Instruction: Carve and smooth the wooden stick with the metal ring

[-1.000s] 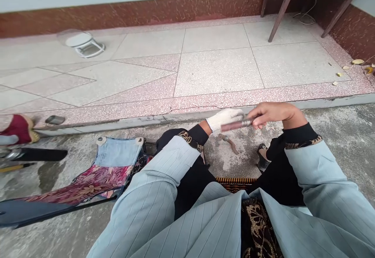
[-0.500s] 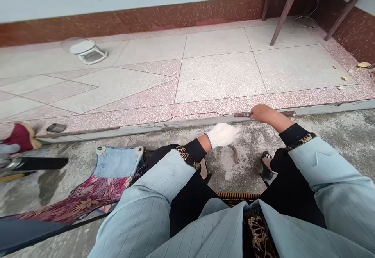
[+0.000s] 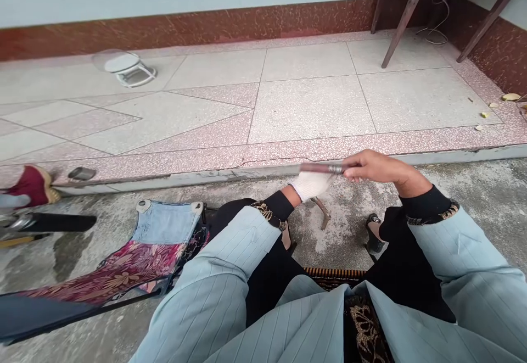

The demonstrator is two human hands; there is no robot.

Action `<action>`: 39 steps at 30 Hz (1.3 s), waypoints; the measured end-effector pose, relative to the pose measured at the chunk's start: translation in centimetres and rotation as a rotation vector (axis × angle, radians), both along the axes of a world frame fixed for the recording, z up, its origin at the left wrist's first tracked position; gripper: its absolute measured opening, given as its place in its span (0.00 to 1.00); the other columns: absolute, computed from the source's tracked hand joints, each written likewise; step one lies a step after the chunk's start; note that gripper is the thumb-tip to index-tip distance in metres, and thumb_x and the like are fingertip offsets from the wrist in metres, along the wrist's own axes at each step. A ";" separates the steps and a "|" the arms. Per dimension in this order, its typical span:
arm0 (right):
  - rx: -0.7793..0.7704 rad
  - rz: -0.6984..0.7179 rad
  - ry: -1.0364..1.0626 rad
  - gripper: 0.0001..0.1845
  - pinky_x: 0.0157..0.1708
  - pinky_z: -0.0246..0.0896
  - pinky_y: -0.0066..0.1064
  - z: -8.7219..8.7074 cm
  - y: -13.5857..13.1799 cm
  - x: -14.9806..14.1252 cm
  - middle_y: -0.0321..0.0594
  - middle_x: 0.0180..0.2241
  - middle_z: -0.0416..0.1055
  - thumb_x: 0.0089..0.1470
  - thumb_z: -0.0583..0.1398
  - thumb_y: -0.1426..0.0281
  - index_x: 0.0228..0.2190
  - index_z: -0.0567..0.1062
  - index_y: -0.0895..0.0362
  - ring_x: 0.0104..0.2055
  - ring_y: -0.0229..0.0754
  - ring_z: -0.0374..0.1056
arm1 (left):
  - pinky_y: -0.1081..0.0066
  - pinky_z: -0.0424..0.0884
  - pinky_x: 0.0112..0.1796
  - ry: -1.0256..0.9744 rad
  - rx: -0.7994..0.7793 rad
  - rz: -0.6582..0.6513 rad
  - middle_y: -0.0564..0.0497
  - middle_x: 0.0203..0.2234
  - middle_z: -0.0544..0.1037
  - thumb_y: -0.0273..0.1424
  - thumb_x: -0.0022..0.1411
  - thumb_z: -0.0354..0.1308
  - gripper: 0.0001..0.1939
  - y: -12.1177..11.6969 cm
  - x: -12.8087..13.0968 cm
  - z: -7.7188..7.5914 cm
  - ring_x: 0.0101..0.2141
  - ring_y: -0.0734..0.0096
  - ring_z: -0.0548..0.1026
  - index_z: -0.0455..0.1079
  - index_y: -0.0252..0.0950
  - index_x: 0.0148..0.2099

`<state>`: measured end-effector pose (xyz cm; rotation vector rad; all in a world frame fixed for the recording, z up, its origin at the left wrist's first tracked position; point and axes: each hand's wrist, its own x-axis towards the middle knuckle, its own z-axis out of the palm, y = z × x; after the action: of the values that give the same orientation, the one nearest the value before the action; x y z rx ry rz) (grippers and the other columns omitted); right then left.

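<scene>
The bare right hand grips a brown tool with a silvery band, its blurred far end crossing in front of the white-gloved left hand, though whether they touch is unclear. The left fingers are hidden, so I cannot tell whether they close on the crooked brown stick that shows just below the glove, between the person's feet. Good handling here probably calls for a steady left hand, a firm right wrist, and the tool's far end directed clear of the glove.
</scene>
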<state>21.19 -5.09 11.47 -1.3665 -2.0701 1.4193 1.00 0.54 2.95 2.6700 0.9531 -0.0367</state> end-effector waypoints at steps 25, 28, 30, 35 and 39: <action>-0.379 0.386 -0.229 0.15 0.30 0.58 0.28 -1.9 0.9 0.7 0.37 0.26 0.72 0.55 0.63 0.61 0.37 0.81 0.59 0.27 0.35 0.65 | 0.70 0.66 0.34 0.085 0.169 -0.118 0.44 0.32 0.80 0.38 0.72 0.42 0.19 0.2 0.0 1.6 0.35 0.63 0.78 0.71 0.37 0.50; -0.222 0.149 0.096 0.20 0.30 0.58 0.27 -0.1 0.3 2.2 0.36 0.28 0.72 0.54 0.63 0.57 0.42 0.79 0.59 0.28 0.34 0.64 | 0.70 0.68 0.36 -0.016 0.014 -0.048 0.46 0.36 0.80 0.38 0.73 0.40 0.20 0.2 0.1 1.6 0.36 0.65 0.78 0.71 0.36 0.49; -0.100 -0.139 0.216 0.19 0.28 0.57 0.26 0.4 0.3 3.3 0.37 0.27 0.71 0.56 0.62 0.56 0.38 0.78 0.60 0.27 0.33 0.62 | 0.71 0.68 0.37 -0.060 -0.114 -0.022 0.48 0.38 0.80 0.38 0.73 0.40 0.20 0.0 0.3 1.1 0.37 0.67 0.78 0.71 0.37 0.51; 0.051 -0.589 0.048 0.15 0.24 0.55 0.27 -0.7 1.3 4.5 0.39 0.23 0.69 0.58 0.61 0.61 0.29 0.75 0.61 0.23 0.33 0.60 | 0.70 0.68 0.38 0.040 -0.133 -0.130 0.50 0.40 0.81 0.40 0.72 0.40 0.20 -0.8 0.6 0.0 0.38 0.65 0.78 0.69 0.40 0.54; 0.153 -0.571 -0.449 0.14 0.27 0.54 0.30 -1.8 2.1 5.1 0.42 0.25 0.72 0.59 0.58 0.63 0.32 0.78 0.60 0.26 0.38 0.64 | 0.70 0.66 0.32 0.098 0.072 -0.149 0.48 0.34 0.81 0.41 0.73 0.38 0.21 -0.9 0.2 0.4 0.34 0.63 0.78 0.69 0.39 0.53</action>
<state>26.26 -2.97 9.68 -2.1254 -1.7385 0.7518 1.18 -0.35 3.35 2.8240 0.7959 -0.1702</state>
